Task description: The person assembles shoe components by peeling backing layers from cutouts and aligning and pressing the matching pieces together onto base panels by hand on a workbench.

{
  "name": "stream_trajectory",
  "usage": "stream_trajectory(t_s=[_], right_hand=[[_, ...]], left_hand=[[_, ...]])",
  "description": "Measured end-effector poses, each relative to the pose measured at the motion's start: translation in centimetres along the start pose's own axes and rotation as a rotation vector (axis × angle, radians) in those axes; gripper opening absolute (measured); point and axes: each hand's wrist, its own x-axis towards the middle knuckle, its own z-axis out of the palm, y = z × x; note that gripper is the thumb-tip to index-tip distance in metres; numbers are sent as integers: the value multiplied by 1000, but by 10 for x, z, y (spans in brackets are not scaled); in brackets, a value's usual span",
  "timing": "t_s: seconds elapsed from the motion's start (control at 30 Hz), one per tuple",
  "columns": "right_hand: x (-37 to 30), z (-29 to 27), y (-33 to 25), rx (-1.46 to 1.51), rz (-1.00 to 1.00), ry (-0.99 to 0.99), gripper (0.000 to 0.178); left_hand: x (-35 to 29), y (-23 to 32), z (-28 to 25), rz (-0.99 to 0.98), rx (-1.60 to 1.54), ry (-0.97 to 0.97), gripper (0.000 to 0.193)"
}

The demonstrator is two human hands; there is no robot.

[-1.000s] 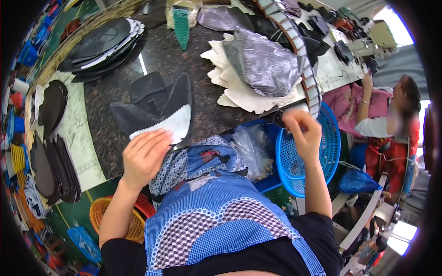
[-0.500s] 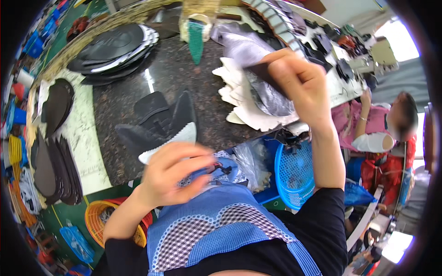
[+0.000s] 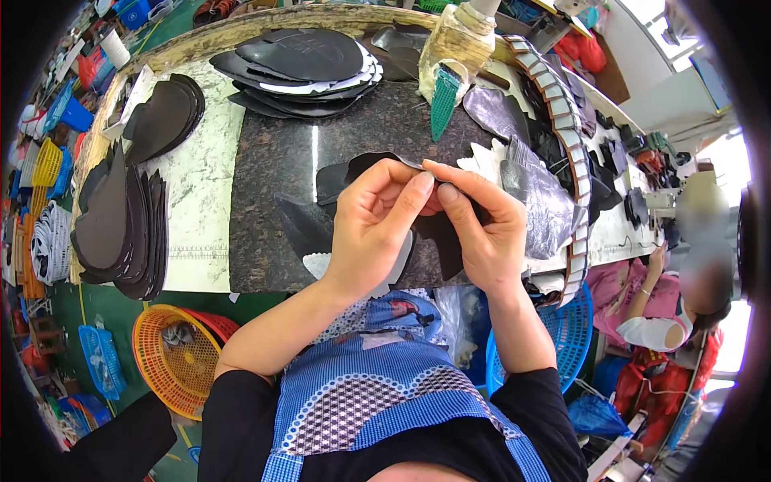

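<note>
My left hand point(image 3: 373, 225) and my right hand point(image 3: 486, 225) meet above the dark granite slab point(image 3: 269, 177). Thumbs and index fingers of both pinch the upper edge of a dark leather piece point(image 3: 442, 241), which hangs down between and behind the hands. Partly covered by my left hand and forearm, a black shoe-upper piece point(image 3: 305, 225) lies on the slab, with a white jagged-edged piece point(image 3: 319, 263) beside it. Beyond my right hand are a shiny dark sheet point(image 3: 542, 201) and white zigzag-edged pieces point(image 3: 483, 161).
At the slab's far side sits a stack of black oval pieces point(image 3: 301, 60). Brown cut pieces point(image 3: 104, 217) are piled at left. A green tapered piece point(image 3: 444, 104) leans at a wrapped post. Orange point(image 3: 173, 361) and blue baskets point(image 3: 562, 337) stand below; a co-worker point(image 3: 642, 297) sits at right.
My right hand has come leftward and inward with the dark piece. My left hand has risen to meet it, and both now pinch its edge. The view has shifted.
</note>
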Motion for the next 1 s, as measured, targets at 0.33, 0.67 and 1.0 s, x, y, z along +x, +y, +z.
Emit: stream_trajectory(t_s=[0.33, 0.67, 1.0], right_hand=[[-1, -3, -3, -624, -476, 67, 27], [-8, -10, 2, 260, 129, 59, 22], [7, -28, 0, 246, 263, 42, 13]], left_hand=[[18, 25, -11, -363, 3, -30, 16], [7, 7, 7, -109, 119, -1, 10], [4, -6, 9, -49, 309, -43, 8]])
